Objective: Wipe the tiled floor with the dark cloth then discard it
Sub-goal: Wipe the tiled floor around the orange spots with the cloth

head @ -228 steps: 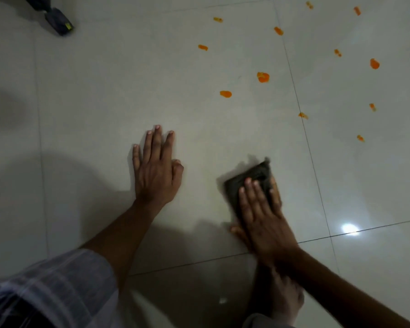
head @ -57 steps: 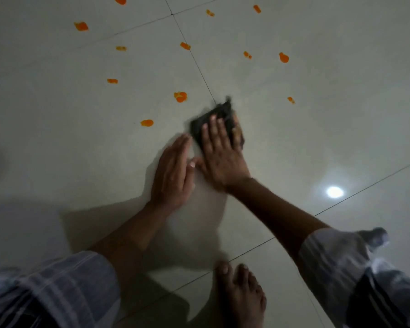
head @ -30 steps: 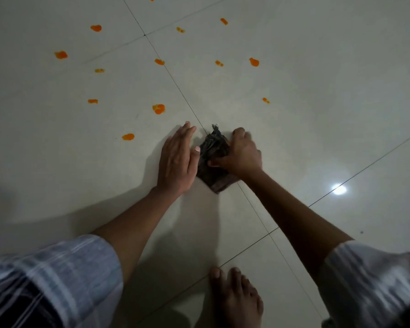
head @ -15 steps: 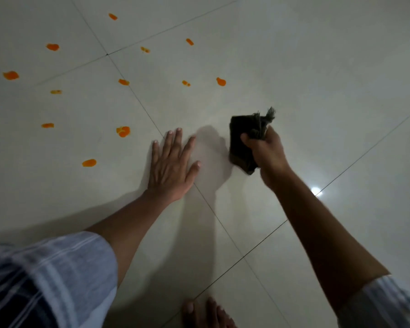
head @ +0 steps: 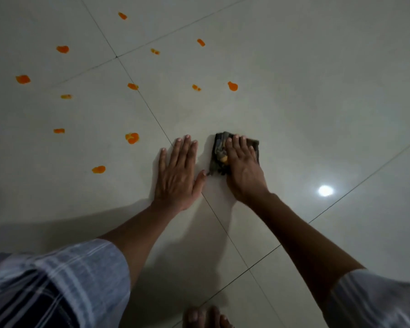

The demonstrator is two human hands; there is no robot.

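Note:
The dark cloth point(head: 217, 151), folded small, lies flat on the pale tiled floor point(head: 305, 102) with an orange smear on its upper face. My right hand point(head: 243, 170) presses down on it with fingers extended, covering its right part. My left hand point(head: 178, 174) rests flat on the floor just left of the cloth, palm down, fingers spread, holding nothing. Several orange spots point(head: 132, 138) dot the tiles to the left and beyond both hands.
Dark grout lines point(head: 152, 114) cross the floor diagonally, one passing under my left hand. A bright light reflection point(head: 325, 190) shines on the tile to the right. My bare toes point(head: 206, 317) show at the bottom edge. Striped sleeves cover both upper arms.
My right hand had the cloth lifted and gripped off the floor half a second ago; now the cloth is back down flat under that palm. My left hand stays planted on the floor.

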